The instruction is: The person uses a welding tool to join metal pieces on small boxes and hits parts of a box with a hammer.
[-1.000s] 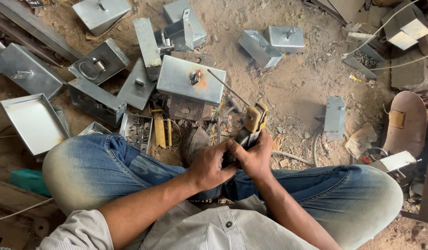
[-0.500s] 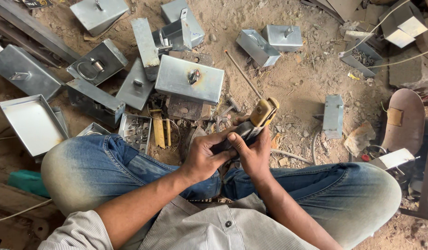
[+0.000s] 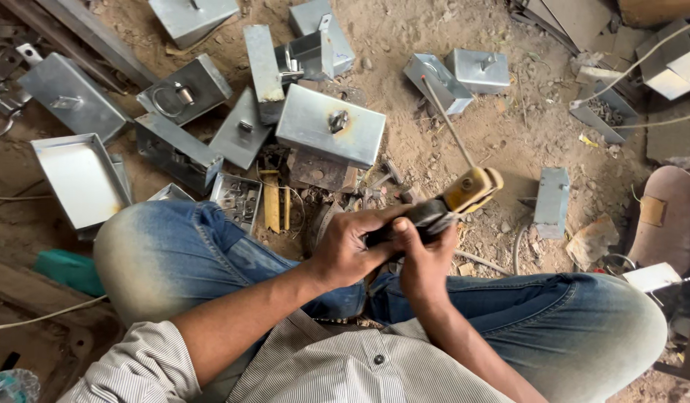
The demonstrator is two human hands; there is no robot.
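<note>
Both hands close around the dark handle of an electrode holder: the left hand wraps it from the side, the right hand clamps it from beneath. Its yellow jaw grips a thin welding rod slanting away. Beyond the holder a closed grey metal box lies on sandy ground.

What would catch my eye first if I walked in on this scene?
Probably both hands, left hand and right hand, gripping a yellow-tipped electrode holder with a thin rod above the crossed jeans. Beyond them, grey metal boxes lie scattered over the sandy ground.
</note>
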